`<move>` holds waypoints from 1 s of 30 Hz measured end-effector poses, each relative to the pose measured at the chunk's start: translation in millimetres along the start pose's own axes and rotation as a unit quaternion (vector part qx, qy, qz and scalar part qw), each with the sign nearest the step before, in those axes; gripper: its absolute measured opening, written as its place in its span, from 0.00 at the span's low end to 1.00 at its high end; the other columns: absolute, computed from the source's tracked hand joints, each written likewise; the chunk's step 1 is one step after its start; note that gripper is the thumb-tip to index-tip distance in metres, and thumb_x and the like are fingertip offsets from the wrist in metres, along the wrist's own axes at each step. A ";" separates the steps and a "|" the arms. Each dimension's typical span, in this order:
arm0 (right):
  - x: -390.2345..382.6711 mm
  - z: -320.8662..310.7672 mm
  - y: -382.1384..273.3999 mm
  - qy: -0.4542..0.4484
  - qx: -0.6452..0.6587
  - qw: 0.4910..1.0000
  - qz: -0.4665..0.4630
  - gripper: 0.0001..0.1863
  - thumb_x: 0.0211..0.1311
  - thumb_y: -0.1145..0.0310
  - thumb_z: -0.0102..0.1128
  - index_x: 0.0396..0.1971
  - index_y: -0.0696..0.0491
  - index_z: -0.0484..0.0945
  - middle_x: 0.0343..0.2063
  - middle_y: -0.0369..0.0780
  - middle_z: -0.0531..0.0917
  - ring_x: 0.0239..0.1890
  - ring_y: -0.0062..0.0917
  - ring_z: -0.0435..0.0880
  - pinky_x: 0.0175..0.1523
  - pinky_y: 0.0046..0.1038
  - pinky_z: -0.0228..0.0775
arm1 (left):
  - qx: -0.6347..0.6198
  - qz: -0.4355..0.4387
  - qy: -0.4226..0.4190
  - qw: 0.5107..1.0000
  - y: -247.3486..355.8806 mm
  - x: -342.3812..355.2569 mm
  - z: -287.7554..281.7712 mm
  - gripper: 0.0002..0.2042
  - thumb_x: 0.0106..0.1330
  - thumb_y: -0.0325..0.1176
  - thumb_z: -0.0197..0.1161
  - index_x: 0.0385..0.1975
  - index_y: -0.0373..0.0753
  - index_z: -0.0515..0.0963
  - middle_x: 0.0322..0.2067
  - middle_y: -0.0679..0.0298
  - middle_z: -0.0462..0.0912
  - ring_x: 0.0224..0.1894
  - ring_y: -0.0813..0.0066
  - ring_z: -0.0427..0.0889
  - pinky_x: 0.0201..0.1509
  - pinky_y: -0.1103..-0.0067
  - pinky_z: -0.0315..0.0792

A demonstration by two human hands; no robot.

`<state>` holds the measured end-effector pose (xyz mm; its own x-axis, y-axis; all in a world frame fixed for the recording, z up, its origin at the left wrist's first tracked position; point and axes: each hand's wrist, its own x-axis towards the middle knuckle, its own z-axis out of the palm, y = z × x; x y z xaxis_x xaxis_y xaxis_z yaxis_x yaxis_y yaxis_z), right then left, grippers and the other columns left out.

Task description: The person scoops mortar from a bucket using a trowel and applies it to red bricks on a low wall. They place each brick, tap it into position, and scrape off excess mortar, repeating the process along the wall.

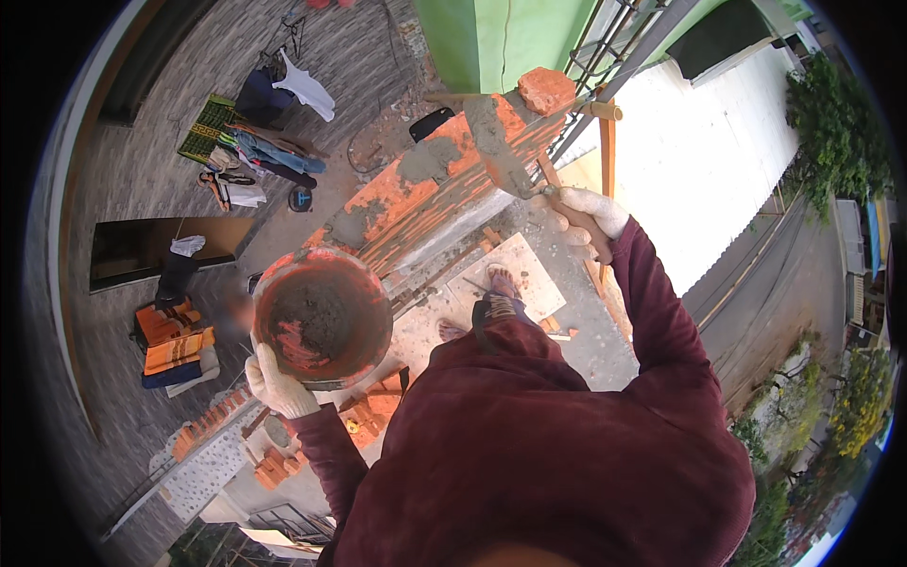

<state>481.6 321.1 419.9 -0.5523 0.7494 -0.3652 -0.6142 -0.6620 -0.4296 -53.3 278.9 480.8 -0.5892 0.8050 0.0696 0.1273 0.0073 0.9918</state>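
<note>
My left hand (280, 386), in a pale knit glove, grips the rim of a round orange mortar pan (382, 326), fingers mostly hidden behind it. Wet grey mortar (321, 304) lies in the pan, thinly smeared up the sides. My right hand (588, 217), gloved alike, is closed around the handle of a trowel (510, 176). The mortar-smeared blade points at the brick wall (452, 189), beside its top edge; I cannot tell whether they touch. Grey mortar patches (430, 159) cover parts of the wall's top. A reddish brick (546, 91) sits at its far end.
I stand on a pale board (518, 267) close behind the wall. Loose bricks (276, 467) are stacked at lower left. Upright wooden poles (607, 156) and a white roof sheet (694, 142) are on the right, above a road (770, 274). Clothes (269, 156) hang at upper left.
</note>
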 end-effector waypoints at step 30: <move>44.8 -31.0 -42.8 0.391 -0.688 0.603 -0.102 0.20 0.63 0.58 0.57 0.45 0.60 0.79 0.36 0.56 0.85 0.46 0.52 0.83 0.53 0.44 0.74 | -0.016 -0.024 -0.047 0.998 3.1 -4.2 -4.7 0.14 0.74 0.37 0.66 0.25 0.44 0.72 0.27 0.75 0.77 0.29 0.90 0.71 0.33 0.87 0.65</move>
<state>500.6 383.4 396.3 0.2215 0.9464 -0.2351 0.7214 -0.3213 -0.6135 -54.2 272.8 484.1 -0.5159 0.8565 0.0135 0.0743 0.0290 0.9968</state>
